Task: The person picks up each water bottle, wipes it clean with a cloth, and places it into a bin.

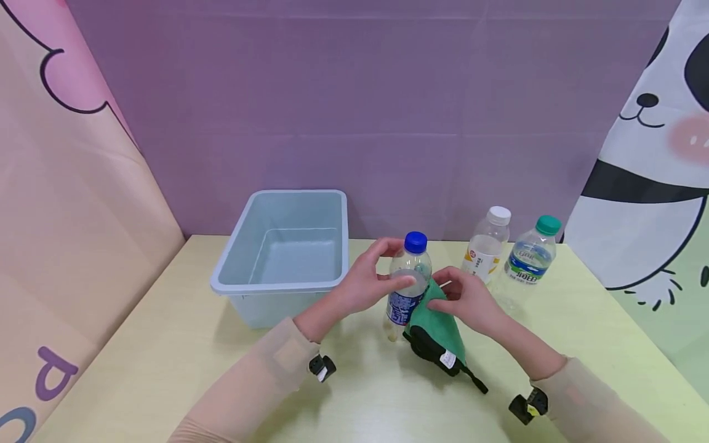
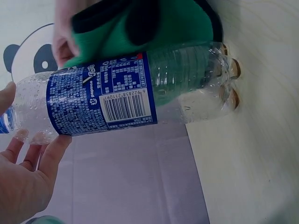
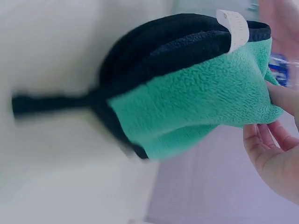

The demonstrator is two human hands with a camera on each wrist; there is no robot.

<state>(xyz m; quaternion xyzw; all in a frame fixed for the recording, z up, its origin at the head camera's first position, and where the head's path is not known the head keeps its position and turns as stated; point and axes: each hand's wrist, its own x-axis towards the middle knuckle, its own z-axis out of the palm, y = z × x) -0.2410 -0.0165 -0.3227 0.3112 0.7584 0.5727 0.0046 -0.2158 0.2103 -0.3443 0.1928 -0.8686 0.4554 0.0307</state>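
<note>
A clear plastic bottle with a blue cap and blue label stands near the middle of the table, the cloth overlapping its right side. My left hand grips it around the upper part, thumb in front. In the left wrist view the label's barcode shows on the bottle. My right hand pinches the upper end of a green fleece cloth with black edging. Its black loop and white tag hang lower down. The right wrist view shows the cloth draped from fingers and thumb, close beside the bottle.
A pale blue plastic bin sits left of the bottle at the table's back. Behind my right hand stand a white-capped bottle and a green-capped bottle. A purple curtain hangs behind the table.
</note>
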